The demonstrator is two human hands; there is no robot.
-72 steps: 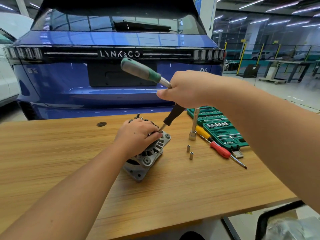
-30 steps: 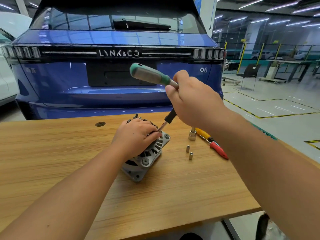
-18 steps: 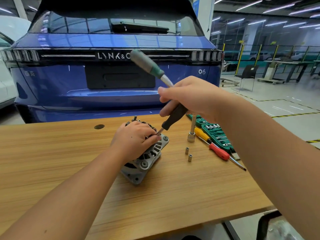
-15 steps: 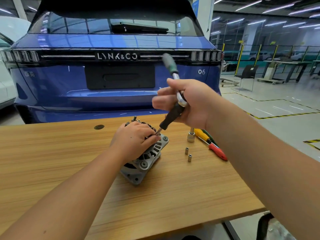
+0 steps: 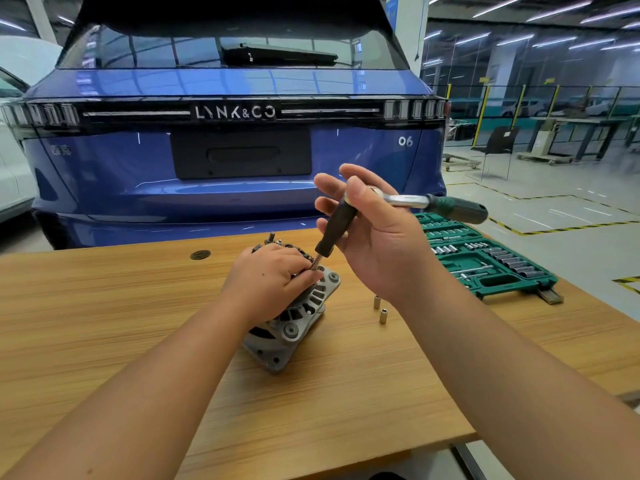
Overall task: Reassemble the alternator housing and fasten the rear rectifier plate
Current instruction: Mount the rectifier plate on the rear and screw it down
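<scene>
1. Far left on the wooden table (image 5: pixel 104 306): only a dark round insert (image 5: pixel 200 255) near the back edge; behind it, the tail of a blue car (image 5: pixel 235 150).
2. Left of centre: left hand (image 5: pixel 273 282) laid over the top of the alternator (image 5: pixel 294 317), fingers curled down around its upper part, fingertips meeting the tool tip.
3. Centre: alternator resting tilted on the table, silver ribbed housing and bolt bosses showing below the hand; rear plate mostly hidden beneath the palm.
4. Just right of that: black extension driver (image 5: pixel 336 226) slanting down to the top edge of the alternator, metal tip right by the left fingertips.
5. Above: right hand (image 5: pixel 377 237) raised, thumb and fingers pinching the ratchet (image 5: pixel 433 202) at its head, where the black driver joins; green handle pointing off to the right.
6. On the table below the right wrist: two small sockets (image 5: pixel 380 308) standing upright, close together, apart from the alternator.
7. Far right: open green socket set case (image 5: pixel 485 261) at the table's edge.
</scene>
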